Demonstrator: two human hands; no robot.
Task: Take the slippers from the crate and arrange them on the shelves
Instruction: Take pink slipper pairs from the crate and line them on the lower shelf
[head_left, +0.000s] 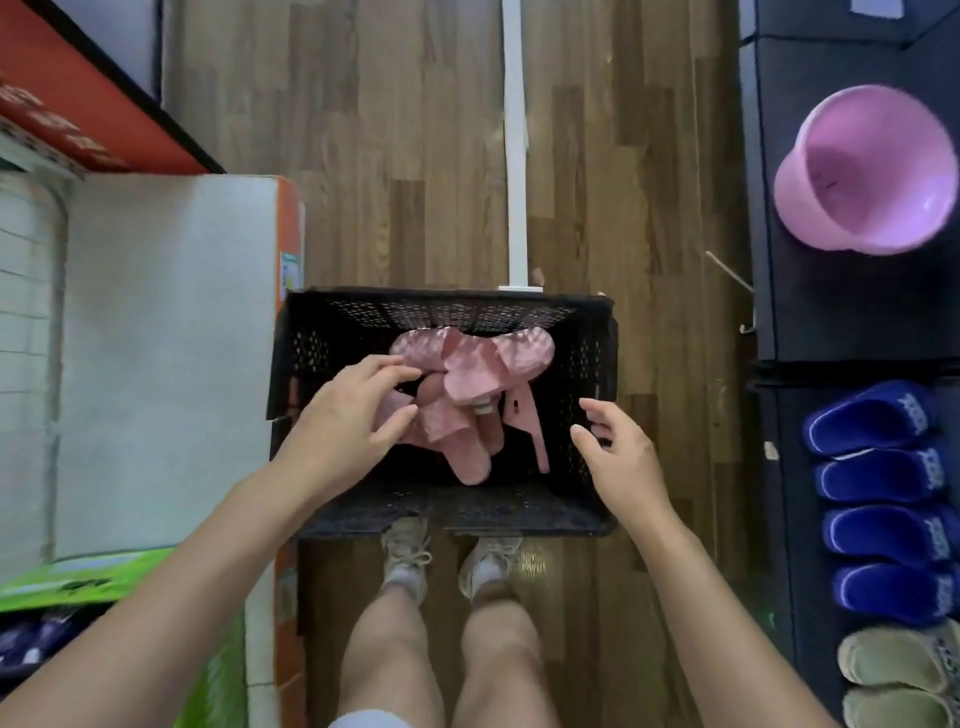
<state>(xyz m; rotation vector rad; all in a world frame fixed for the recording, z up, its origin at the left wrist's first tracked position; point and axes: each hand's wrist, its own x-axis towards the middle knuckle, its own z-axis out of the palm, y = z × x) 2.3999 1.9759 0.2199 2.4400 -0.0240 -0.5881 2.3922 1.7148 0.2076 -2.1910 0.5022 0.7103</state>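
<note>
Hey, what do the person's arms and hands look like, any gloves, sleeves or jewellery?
The left hand and right hand wear no gloves, and no ring, watch or bracelet shows. The left forearm and right forearm are uncovered, with no sleeve in view down to the picture's edge.

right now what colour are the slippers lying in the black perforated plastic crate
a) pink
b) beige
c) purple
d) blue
a: the heap inside the black perforated plastic crate is of pink slippers; the blue slippers and beige slippers stand on the dark shelf to the right.
</note>
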